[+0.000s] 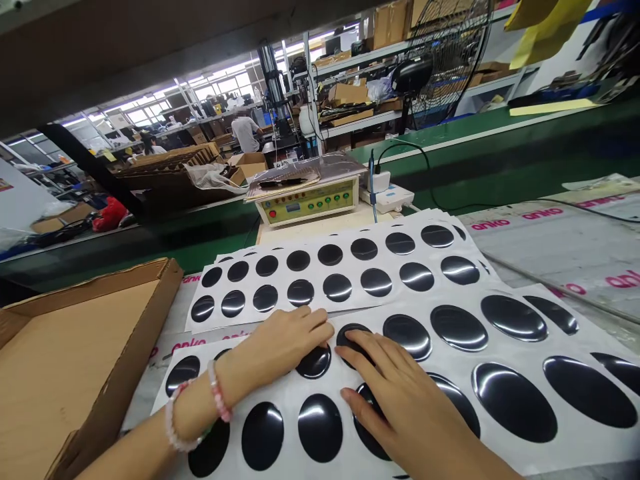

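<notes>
My left hand [280, 347] lies on the near white sheet [450, 360] of glossy black oval stickers, fingers curled down beside one black disc [314, 362]. Two pink bead bracelets circle its wrist. My right hand [405, 407] rests flat on the same sheet, fingers stretched, fingertips touching another black disc [353, 335]. Neither hand holds anything that I can see. A second sheet [345, 293] with two rows of black discs lies just behind.
An open cardboard box [75, 360] sits at the left. Behind the sheets stands a cream control unit [307, 200] with green buttons, then a green conveyor belt [500, 160]. A black fan [445, 53] and shelving stand further back. Another person works far off.
</notes>
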The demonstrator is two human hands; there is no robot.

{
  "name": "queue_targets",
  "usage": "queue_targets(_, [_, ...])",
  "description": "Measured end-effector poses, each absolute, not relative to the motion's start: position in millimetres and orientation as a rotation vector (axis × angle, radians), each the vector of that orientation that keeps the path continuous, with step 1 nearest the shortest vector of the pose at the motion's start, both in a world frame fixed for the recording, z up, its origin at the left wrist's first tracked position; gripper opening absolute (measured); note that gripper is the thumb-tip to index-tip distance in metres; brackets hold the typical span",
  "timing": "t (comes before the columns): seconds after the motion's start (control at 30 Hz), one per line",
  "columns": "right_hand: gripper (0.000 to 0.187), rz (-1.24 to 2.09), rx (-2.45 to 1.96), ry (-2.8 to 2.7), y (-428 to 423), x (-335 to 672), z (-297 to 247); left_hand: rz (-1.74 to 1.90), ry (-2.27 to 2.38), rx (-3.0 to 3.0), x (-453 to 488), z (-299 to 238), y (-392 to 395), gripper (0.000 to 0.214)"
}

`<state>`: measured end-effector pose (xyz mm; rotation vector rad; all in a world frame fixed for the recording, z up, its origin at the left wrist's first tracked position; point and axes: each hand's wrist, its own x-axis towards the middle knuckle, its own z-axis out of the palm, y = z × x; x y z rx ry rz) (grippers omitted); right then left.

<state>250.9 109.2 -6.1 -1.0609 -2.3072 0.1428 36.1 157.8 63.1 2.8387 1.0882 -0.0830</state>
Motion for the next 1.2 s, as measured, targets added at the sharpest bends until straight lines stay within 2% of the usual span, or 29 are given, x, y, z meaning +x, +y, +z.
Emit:
queue_targets(0.13, [0.032,0.107,-1.073,-2.288,110,250,-5,0.075,1.187,2.868,8,57,137,0.02])
queue_targets(0.27, [0.031,0.093,-1.047,-2.324,111,251,-3,0.328,1.29,2.751,7,56,139,0.011])
queue_targets(0.4, [0.031,0.066,-1.03,-2.348,112,253,-3,0.33,1.214,2.796,24,48,152,0.03])
queue_targets(0.67, [0.031,0.111,-1.074,-2.346,110,252,-2,0.465,1.061,2.727,20,41,157,0.016])
queue_targets(0.8, [0.032,0.114,-1.074,-2.355,110,252,-3,0.425,1.116,2.516,11,55,145,0.01])
queue_targets(1.0, [0.033,0.098,-1.068,-2.354,109,253,-1,0.716,1.397,1.923,-40,70,111,0.045])
queue_targets(1.1, [0.033,0.118,-1.07,-2.345,109,252,-2,0.879,1.386,1.728,-57,78,102,0.045])
queue_targets(1.2, [0.033,0.14,-1.056,-2.341,109,251,-2,1.188,1.143,1.416,-58,95,108,0.037])
